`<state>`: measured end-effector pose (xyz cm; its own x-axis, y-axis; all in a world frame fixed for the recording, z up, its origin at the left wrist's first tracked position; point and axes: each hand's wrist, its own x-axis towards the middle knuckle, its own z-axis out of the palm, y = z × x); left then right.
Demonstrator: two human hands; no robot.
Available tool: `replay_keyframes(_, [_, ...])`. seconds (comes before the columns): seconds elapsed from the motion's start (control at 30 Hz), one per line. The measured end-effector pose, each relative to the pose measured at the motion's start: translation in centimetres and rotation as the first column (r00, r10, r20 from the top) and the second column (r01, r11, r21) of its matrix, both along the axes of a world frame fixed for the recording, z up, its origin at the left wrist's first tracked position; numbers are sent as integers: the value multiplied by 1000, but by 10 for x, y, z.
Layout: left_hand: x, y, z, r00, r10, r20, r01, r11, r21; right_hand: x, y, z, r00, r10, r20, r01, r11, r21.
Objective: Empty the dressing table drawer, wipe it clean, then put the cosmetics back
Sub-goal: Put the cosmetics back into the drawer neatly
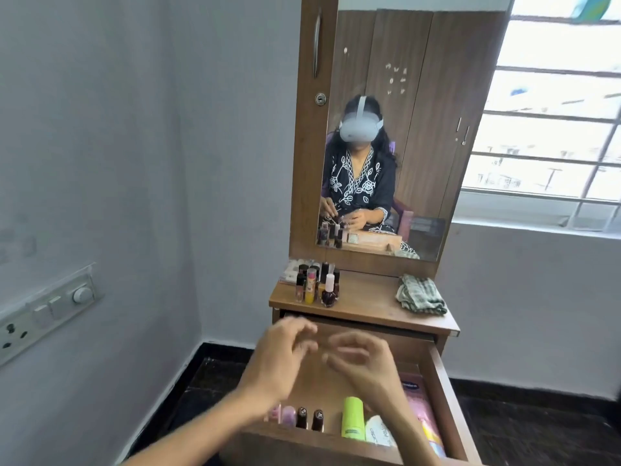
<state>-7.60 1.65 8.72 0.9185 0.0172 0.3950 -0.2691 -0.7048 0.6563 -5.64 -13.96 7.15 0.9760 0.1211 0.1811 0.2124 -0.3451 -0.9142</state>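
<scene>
Both hands hover over the open drawer (433, 375) of the dressing table (369, 307); left hand (285, 354) and right hand (363, 361) sit close together w/ fingers loosely curled, motion-blurred, nothing visibly held. Drawer's near end holds two dark nail polish bottles (309, 418), a lime-green tube (353, 417), a pink packet (420, 408) along the right wall & a few pinkish items at left, partly hidden by the left forearm. On the tabletop, a cluster of nail polish bottles (317, 285) stands at left, a green-checked cloth (421, 294) lies crumpled at right, below the mirror (403, 95).
</scene>
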Motion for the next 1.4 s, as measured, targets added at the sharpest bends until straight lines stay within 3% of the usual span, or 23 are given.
replay_keyframes(0.13, [40, 14, 46, 983, 77, 169, -70, 996, -47, 41, 9, 56, 991, -10, 134, 11, 1000, -6])
replay_keyframes(0.33, [119, 30, 77, 985, 112, 129, -109, 994, -27, 117, 44, 115, 950, 46, 308, 56, 948, -314])
replay_keyframes(0.5, [166, 36, 62, 994, 111, -19, -108, 984, 142, 166, 68, 116, 976, 137, 171, 4, 771, -637])
replay_keyframes(0.73, [188, 38, 41, 986, 79, -146, -40, 966, 254, 190, 80, 102, 979, 201, 41, -80, 555, -828])
replay_keyframes(0.83, [191, 36, 39, 989, 60, -138, -21, 963, 270, 194, 84, 100, 978, 206, 15, -90, 493, -865])
replay_keyframes(1.0, [191, 37, 38, 992, 45, -117, -10, 959, 282, 196, 87, 100, 980, 198, 10, -87, 478, -874])
replay_keyframes(1.4, [187, 41, 35, 999, 30, -24, -26, 986, 164, 195, 90, 107, 974, 222, 47, -85, 547, -833])
